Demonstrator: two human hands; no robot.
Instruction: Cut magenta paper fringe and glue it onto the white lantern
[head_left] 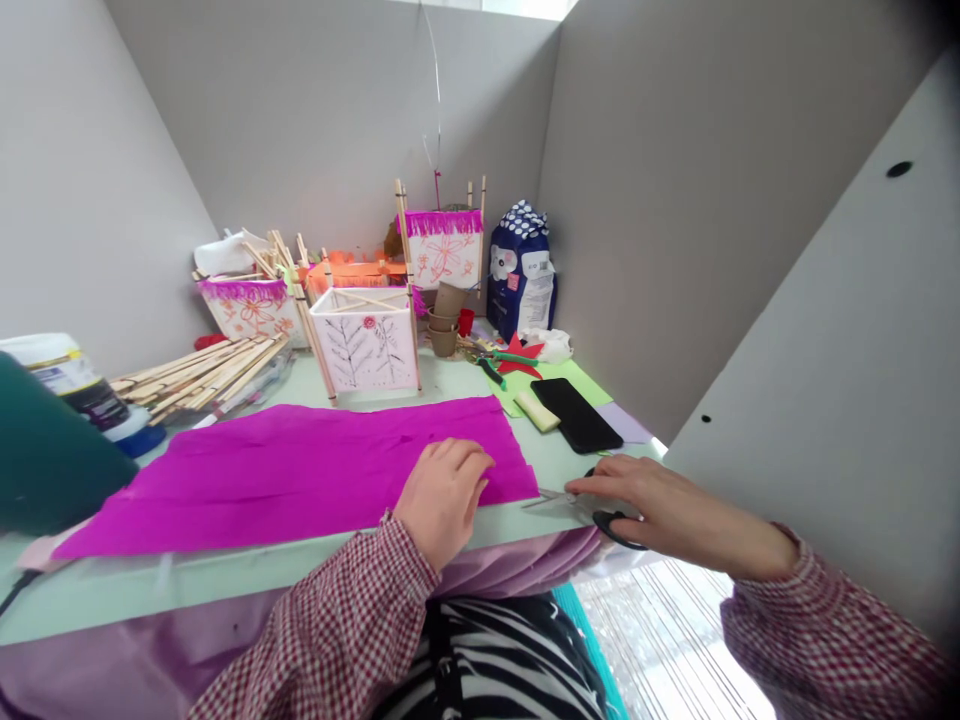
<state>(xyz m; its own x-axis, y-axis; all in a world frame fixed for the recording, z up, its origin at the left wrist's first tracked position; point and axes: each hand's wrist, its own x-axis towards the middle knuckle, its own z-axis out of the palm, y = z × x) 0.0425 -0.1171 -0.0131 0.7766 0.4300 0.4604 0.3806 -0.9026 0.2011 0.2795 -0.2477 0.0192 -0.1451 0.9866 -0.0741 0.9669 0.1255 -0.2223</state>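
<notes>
A long sheet of magenta crepe paper (285, 470) lies across the front of the table. My left hand (444, 495) rests on its right part, with the fingers loosely bent and nothing visible in them. Just off the paper's right end, my right hand (652, 500) is on a pair of scissors (559, 497) with black handles. The fingers reach over the handles and pivot, hiding part of them. The scissor blades point left, low over the tabletop, with their tips by the paper's edge.
Behind the scissors lie a black phone (574, 412), a pale yellow-green roll (537, 411) and green-handled pliers (514, 358). Decorated white lanterns (365, 345) stand at the back, with wooden sticks (217, 380) to their left. Grey panels (720, 200) enclose the table.
</notes>
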